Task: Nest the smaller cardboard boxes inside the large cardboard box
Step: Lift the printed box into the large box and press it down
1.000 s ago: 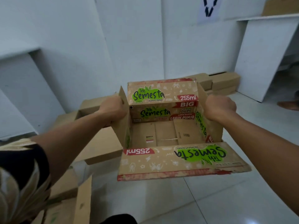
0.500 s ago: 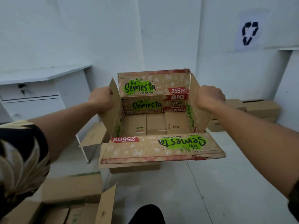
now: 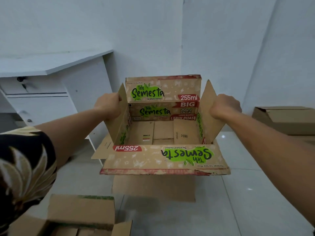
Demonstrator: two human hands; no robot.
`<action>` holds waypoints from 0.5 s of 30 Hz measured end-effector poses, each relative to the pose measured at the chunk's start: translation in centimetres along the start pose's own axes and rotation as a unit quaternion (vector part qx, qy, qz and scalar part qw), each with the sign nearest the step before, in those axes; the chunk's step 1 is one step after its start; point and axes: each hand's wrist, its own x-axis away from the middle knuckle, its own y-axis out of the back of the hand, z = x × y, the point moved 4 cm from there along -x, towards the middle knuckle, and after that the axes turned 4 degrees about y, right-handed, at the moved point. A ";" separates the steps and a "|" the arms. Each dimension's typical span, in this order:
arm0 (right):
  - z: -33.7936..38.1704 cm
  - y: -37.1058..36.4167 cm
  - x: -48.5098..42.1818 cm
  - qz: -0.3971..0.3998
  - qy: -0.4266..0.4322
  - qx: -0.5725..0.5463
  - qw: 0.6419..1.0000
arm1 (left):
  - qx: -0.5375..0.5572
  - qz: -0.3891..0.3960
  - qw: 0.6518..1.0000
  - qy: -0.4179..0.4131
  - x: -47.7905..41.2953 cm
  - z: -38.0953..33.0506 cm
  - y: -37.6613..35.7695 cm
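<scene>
I hold an open printed "Teh Semesta" cardboard box (image 3: 163, 133) in the air in front of me, its inside empty and all flaps spread. My left hand (image 3: 108, 105) grips its left side flap. My right hand (image 3: 225, 106) grips its right side flap. Directly below it a plain brown box (image 3: 153, 188) rests on the floor, mostly hidden by the one I hold. At the bottom left stands another open cardboard box (image 3: 80, 210) with green print on its flap, and its inside is only partly in view.
A white desk with drawers (image 3: 51, 82) stands at the left against the wall. A closed brown box (image 3: 288, 118) lies at the right edge. White walls meet in a corner behind. The floor is glossy white tile (image 3: 238, 201).
My view has swung left, from the far stacked boxes toward the white desk. The printed box stays gripped by both hands and now hangs above a brown box on the floor.
</scene>
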 end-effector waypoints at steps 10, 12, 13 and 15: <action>1.4 -8.3 -5.1 0.058 -0.012 -0.003 0.998 | -0.011 0.045 0.999 0.005 -6.2 3.4 -7.6; 1.5 -8.5 -6.0 0.066 -0.005 -0.002 0.998 | -0.030 0.051 0.998 -0.005 -6.8 3.2 -8.8; 1.7 -8.5 -6.5 0.071 -0.002 -0.002 0.998 | -0.038 0.052 0.998 -0.005 -7.4 3.2 -9.1; 2.1 -8.6 -7.4 0.075 0.007 0.002 0.997 | -0.051 0.053 0.997 -0.004 -8.6 3.3 -9.1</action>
